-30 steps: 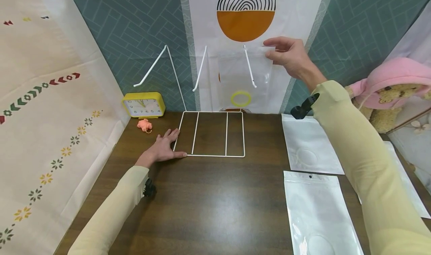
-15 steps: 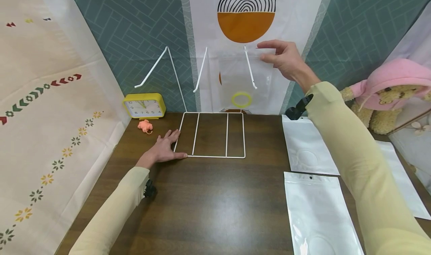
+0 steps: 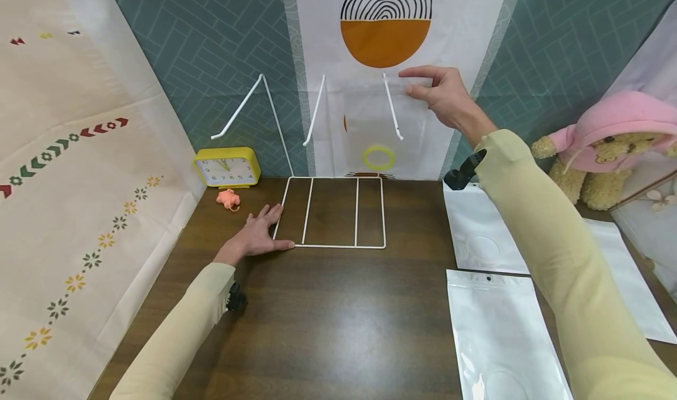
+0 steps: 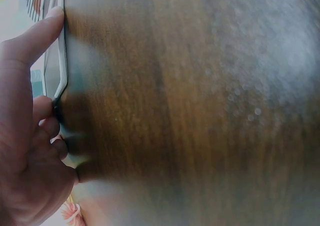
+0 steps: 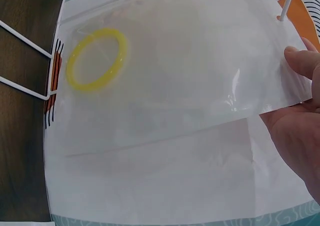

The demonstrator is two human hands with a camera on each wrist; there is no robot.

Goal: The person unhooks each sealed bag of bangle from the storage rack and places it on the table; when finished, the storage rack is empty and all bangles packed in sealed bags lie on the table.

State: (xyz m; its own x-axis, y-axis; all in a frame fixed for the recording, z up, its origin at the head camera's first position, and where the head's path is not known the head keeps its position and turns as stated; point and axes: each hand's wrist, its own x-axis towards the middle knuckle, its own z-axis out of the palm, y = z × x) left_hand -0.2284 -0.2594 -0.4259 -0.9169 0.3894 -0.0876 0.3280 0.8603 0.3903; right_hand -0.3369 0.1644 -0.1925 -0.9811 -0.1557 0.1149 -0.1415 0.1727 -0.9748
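A white wire rack (image 3: pixel 343 246) stands on the table against the wall, with arms projecting from uprights. My left hand (image 3: pixel 254 232) rests at its base's front left corner, fingers spread and thumb along the front bar. At the right arm (image 3: pixel 392 106) a clear, flat plastic bag (image 3: pixel 412 130) hangs, holding a yellow ring (image 3: pixel 378 158). My right hand (image 3: pixel 444 97) holds the bag's upper right corner. In the right wrist view the thumb (image 5: pixel 302 61) lies over the bag's front, other fingers partly hidden behind it. The arm meets the bag near its top edge.
Several white flat pouches (image 3: pixel 508 329) lie on the table at the right. A yellow clock (image 3: pixel 227 167) and a small coral-coloured figure (image 3: pixel 228 199) stand at the left. A teddy bear in a pink hood (image 3: pixel 608 141) sits at the right back.
My right hand has moved a little left and slightly down, towards the right arm of the rack. My left hand has stayed on the rack's base.
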